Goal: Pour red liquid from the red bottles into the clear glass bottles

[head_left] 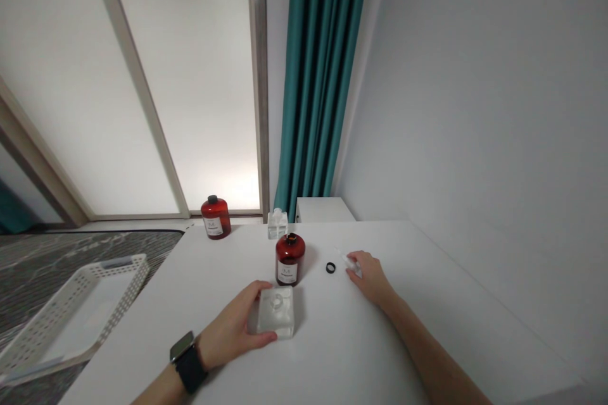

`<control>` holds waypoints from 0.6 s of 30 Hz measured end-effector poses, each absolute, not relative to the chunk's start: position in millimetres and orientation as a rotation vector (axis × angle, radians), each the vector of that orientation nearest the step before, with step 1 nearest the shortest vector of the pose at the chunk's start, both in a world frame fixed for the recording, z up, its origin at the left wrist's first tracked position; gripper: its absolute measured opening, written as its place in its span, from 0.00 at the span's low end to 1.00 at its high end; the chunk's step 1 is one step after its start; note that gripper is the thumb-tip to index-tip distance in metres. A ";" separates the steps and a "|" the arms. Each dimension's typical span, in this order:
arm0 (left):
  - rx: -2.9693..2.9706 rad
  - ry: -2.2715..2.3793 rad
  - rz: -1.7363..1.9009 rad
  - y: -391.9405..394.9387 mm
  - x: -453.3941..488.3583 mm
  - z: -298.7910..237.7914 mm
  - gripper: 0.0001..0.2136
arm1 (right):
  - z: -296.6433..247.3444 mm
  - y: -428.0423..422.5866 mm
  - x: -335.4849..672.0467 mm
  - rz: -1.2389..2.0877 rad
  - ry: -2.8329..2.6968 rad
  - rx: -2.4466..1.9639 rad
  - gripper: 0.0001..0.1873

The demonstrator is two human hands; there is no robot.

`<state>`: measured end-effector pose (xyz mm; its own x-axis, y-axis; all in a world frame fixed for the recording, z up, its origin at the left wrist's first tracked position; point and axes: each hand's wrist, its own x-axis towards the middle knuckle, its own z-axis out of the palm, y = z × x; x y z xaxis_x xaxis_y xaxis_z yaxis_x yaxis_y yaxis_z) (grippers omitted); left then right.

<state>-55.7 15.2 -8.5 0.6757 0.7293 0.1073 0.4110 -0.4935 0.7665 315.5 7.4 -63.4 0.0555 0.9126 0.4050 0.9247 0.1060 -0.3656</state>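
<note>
My left hand [237, 323] is wrapped around a clear square glass bottle [278, 313] with an open round neck, standing on the white table [332, 342]. Just behind that bottle is a red-brown bottle [290, 259] with a white label and no cap on its dark neck. To the right, my right hand [370, 275] has its fingers closed on a small clear piece [353, 264] with a thin see-through tip, low over the tabletop. Its exact kind is too small to make out. A black ring [330, 267] lies between the red-brown bottle and my right hand.
Farther back stand a capped red-brown bottle [216, 218] on the left and another clear square bottle [278, 224]. A white perforated basket [80, 310] is at the left, below the table edge. A wall [498, 171] borders the right side, and a green curtain [318, 76] hangs behind.
</note>
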 end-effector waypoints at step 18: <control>2.158 0.871 0.557 16.5 -55.9 -11.4 0.29 | -41.4 26.9 249.7 -0.152 -2.153 -1.497 0.10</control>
